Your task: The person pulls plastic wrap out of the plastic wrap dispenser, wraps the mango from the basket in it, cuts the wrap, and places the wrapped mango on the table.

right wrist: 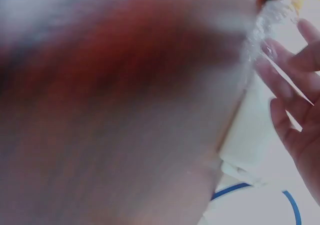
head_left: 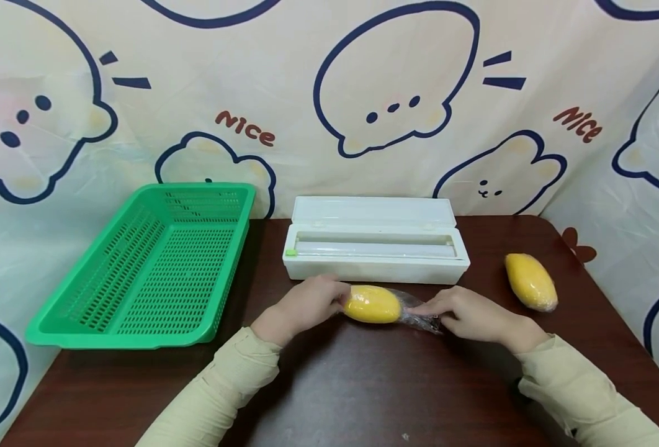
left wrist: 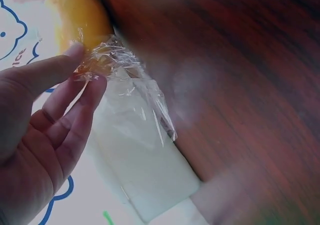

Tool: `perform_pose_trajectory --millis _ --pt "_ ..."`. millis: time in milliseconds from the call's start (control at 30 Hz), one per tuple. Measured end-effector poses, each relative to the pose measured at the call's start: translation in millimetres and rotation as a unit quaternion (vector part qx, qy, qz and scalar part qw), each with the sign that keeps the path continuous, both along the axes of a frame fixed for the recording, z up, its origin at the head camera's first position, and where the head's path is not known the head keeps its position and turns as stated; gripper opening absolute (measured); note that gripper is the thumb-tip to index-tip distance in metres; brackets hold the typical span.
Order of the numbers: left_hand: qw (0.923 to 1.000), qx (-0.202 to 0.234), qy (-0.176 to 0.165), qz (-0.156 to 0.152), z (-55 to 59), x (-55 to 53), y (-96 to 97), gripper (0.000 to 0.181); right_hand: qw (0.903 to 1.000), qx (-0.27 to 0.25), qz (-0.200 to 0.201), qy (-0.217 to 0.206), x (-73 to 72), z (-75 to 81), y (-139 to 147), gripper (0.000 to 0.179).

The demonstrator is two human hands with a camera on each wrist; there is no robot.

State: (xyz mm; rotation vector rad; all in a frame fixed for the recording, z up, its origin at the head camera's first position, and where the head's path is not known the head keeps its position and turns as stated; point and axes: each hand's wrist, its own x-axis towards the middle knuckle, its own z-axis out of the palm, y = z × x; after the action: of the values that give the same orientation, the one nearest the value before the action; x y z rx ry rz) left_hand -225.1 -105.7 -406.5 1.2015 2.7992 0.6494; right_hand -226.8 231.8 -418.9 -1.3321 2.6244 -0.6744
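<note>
A yellow mango [head_left: 372, 304] in clear plastic wrap lies on the table in front of the white box, loose film [head_left: 421, 318] trailing from its right end. At its left end my left hand [head_left: 315, 304] pinches the gathered plastic wrap [left wrist: 112, 57] between thumb and fingers, seen in the left wrist view. My right hand [head_left: 469, 315] is at the film on the other end, its index finger extended onto it. The right wrist view shows that hand [right wrist: 295, 85] with fingers spread and fingertips at the crumpled film [right wrist: 265, 27]; the mango is mostly cut off there.
Behind the hands stands a white cling film box [head_left: 374, 271], its lid raised and a roll [head_left: 374, 249] inside. A green basket [head_left: 215, 310] sits at the left. Another wrapped mango [head_left: 530, 282] lies at the right. A patterned curtain [head_left: 296, 81] hangs behind the table.
</note>
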Motion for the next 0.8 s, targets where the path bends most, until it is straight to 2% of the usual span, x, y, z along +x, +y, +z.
perform_pose_trajectory --millis 33,100,200,267,367,433,533,667,800 --pt "1.0 -0.001 0.0 -0.004 -0.7 -0.5 -0.6 0.023 0.9996 0.002 -0.026 -0.012 0.1 3.0 0 0.048" --pt "1.0 -0.001 0.0 -0.009 -1.8 -1.3 -1.9 0.023 0.997 -0.001 -0.077 -0.01 0.9 8.0 -3 0.04" --pt "0.9999 0.002 -0.001 -0.013 -1.9 -1.8 -3.2 0.022 0.9919 -0.008 -0.123 0.03 1.8 11.5 -19 0.025" --pt "0.9999 0.005 -0.003 -0.012 -1.5 -1.6 -3.4 0.023 0.9904 -0.002 -0.13 0.048 2.5 11.3 -35 0.034" --pt "0.9999 0.006 -0.007 -0.012 -0.3 -1.2 -1.8 0.022 0.9908 0.024 -0.127 0.04 3.4 7.9 -58 0.066" --pt "0.9998 0.003 -0.014 -0.012 0.9 -0.4 -0.3 0.021 0.99 0.044 -0.132 0.027 4.9 4.6 -70 0.077" --pt "0.9995 0.0 -0.031 -0.007 1.3 0.4 1.7 0.017 0.9875 0.055 -0.147 0.014 5.9 0.2 -80 0.079" --pt "0.9983 0.0 -0.058 0.009 0.8 0.7 1.1 0.016 0.9858 0.041 -0.162 0.009 3.3 -3.4 -87 0.071" --pt "0.9938 0.008 -0.108 0.026 0.8 0.5 -0.2 0.019 0.9857 0.026 -0.166 0.004 0.0 -5.5 -90 0.064"
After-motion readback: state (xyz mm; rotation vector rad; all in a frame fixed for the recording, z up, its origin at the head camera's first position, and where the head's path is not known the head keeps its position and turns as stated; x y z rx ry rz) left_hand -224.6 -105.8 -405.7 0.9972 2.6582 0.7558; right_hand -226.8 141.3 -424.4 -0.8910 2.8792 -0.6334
